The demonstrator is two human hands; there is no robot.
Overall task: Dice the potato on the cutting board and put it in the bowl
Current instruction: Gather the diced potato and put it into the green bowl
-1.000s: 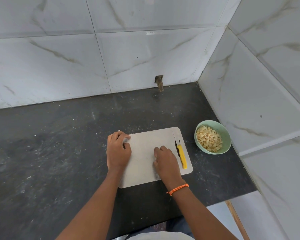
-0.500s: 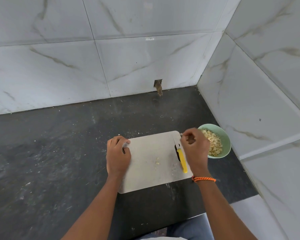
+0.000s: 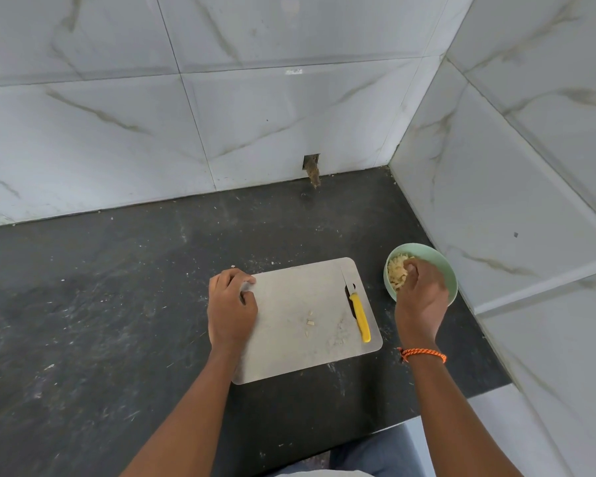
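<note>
At lower centre, few potato bits (image 3: 309,323) left on cutting board (image 3: 289,352): light, damp, clingy; best pinched. Left hand (image 3: 231,309) gripping board edge; right hand (image 3: 420,296) over bowl (image 3: 443,261), grasp unclear.

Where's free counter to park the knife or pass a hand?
Free: the dark counter left of the cutting board, and the strip behind it up to the tiled wall. Crowded: the right corner, where the bowl and right hand sit by the side wall.

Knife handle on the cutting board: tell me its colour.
Bright yellow; the knife handle shows best in the head view.
</note>
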